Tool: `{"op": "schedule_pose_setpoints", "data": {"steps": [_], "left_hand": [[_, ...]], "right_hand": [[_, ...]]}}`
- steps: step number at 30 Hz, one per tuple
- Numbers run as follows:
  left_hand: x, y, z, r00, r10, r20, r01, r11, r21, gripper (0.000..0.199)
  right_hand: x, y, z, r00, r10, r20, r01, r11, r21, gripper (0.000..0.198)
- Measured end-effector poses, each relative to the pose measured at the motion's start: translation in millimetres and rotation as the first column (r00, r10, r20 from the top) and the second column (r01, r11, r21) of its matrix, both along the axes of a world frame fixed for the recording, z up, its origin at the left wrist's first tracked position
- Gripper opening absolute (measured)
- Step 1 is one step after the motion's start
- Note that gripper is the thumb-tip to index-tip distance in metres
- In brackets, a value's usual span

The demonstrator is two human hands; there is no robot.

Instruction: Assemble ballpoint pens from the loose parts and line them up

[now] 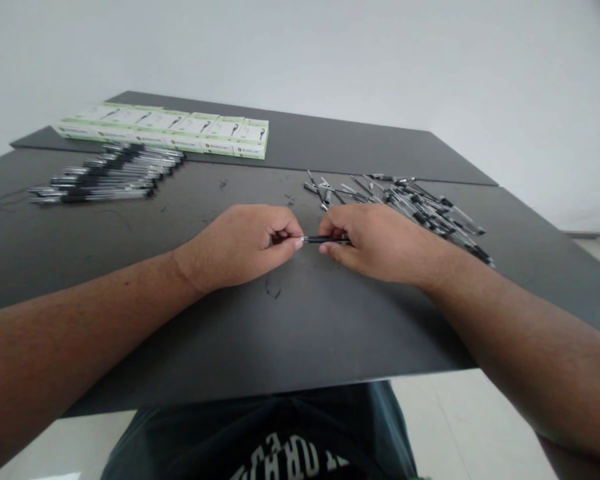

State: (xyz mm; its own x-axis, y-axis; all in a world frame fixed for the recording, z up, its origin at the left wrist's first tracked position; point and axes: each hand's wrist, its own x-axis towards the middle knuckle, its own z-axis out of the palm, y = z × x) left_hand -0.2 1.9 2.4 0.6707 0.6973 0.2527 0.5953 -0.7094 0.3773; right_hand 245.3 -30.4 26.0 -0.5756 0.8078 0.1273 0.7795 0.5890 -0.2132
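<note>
Between my two hands a black-gripped pen lies level, just above the grey table. My left hand pinches its silvery end with thumb and forefinger. Around its other end close the fingers of my right hand, which hide that part of the pen. Just beyond my right hand is a loose pile of pens and pen parts, pointing in several directions. To the far left, pens laid side by side form a neat row.
Behind the row of pens, white and green boxes with pen pictures stand in a line. The grey table has a seam across its back part and dark scraps scattered on it. A pale wall rises behind.
</note>
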Motion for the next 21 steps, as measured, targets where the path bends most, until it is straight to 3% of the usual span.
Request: {"op": "schedule_pose_setpoints", "data": {"steps": [5, 12, 16, 21], "left_hand": [[-0.5, 0.8, -1.4, 1.000, -0.016, -0.003, 0.016, 1.000, -0.003, 0.023], [-0.2, 1.0, -1.4, 1.000, -0.013, -0.018, 0.013, 1.000, 0.007, 0.024], [0.2, 0.6, -0.8, 1.000, -0.013, -0.007, 0.013, 1.000, 0.001, 0.023], [0.0, 0.7, -0.9, 1.000, -0.020, -0.016, 0.020, 1.000, -0.003, 0.023]], "right_hand": [[-1.7, -1.3, 2.1, 0.995, 0.054, 0.088, -0.052, 0.998, -0.017, 0.028], [-0.1, -0.3, 0.6, 1.000, 0.012, 0.025, -0.012, 1.000, -0.011, 0.018], [-1.5, -1.2, 2.2, 0.995, 0.056, 0.083, -0.055, 0.998, -0.011, 0.030], [-0.7, -0.9, 1.7, 1.000, 0.016, 0.009, -0.016, 0.999, -0.032, 0.018]]}}
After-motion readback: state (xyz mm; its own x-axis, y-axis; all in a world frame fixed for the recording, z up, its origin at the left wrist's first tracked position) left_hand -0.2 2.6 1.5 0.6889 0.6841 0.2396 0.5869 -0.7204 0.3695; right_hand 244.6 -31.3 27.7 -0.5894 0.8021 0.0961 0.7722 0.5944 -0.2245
